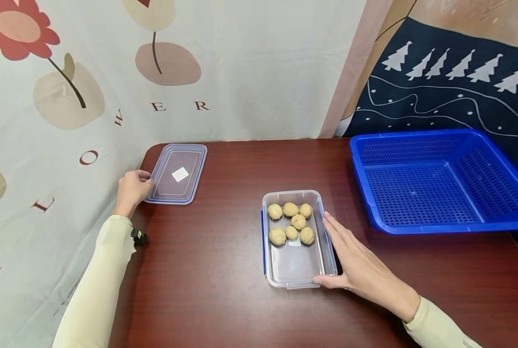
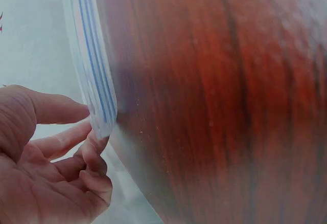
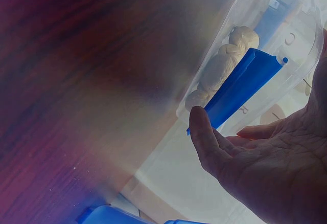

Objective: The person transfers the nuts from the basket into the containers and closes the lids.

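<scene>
At the table's far left, my left hand (image 1: 131, 191) pinches the edge of a clear rectangular lid (image 1: 185, 188) with a white square label. In the left wrist view the thumb and fingers meet at the rim of the lid (image 2: 94, 55). A clear plastic food container (image 1: 291, 268) stands near the middle, holding several walnuts (image 1: 299, 222) toward its far end. My right hand (image 1: 363, 268) rests along the container's right side, fingers fairly straight and thumb at the near corner. A blue side latch (image 3: 240, 88) hangs beside that hand in the right wrist view.
A blue perforated plastic basket (image 1: 450, 226) occupies the right rear of the reddish-brown table (image 1: 198, 290). Printed cloths hang behind: a white flower-patterned one (image 1: 259, 72) at the back and left, a dark one with trees (image 1: 441, 101) at the right.
</scene>
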The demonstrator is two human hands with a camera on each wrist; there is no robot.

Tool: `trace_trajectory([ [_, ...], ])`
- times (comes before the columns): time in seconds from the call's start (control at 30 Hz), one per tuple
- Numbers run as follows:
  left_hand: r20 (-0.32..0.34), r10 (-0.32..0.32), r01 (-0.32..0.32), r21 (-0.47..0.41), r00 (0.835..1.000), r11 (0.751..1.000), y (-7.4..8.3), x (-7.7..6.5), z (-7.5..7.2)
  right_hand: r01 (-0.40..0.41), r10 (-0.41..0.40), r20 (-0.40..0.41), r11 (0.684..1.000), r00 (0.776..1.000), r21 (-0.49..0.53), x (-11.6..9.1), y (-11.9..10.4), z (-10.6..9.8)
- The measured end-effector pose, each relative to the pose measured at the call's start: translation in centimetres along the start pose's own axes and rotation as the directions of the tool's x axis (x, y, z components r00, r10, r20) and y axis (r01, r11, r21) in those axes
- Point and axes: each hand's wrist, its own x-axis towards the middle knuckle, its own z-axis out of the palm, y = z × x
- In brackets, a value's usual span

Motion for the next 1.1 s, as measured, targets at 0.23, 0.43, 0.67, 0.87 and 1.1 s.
trace_trajectory([
  [0.23, 0.084, -0.013, 0.012, 0.014, 0.996, 1.000, 0.5, -1.2, -0.7, -0.020, 0.019, 0.028, 0.999, 0.999, 0.024, 0.2, -0.3, 0.0],
  [0.43, 0.097, -0.048, 0.054, -0.059, 0.994, 0.997, 0.5, -2.3, -0.9, -0.025, 0.024, 0.040, 0.999, 0.999, 0.032, 0.1, -0.6, 0.0],
  [0.67, 0.073, -0.013, 0.018, -0.073, 0.997, 0.997, 1.1, -3.7, -1.5, -0.024, 0.021, 0.048, 0.998, 0.999, 0.056, 0.5, -0.7, 0.0],
  [0.87, 0.132, 0.033, -0.017, -0.121, 0.991, 0.993, 2.2, -5.0, -1.1, -0.024, 0.021, 0.051, 0.998, 0.999, 0.055, 0.3, -0.6, 0.0],
  [1.1, 0.117, 0.042, -0.027, -0.128, 0.992, 0.991, 4.1, -6.2, -0.3, -0.028, 0.026, 0.043, 0.999, 0.999, 0.037, -0.1, -0.3, -0.3],
])
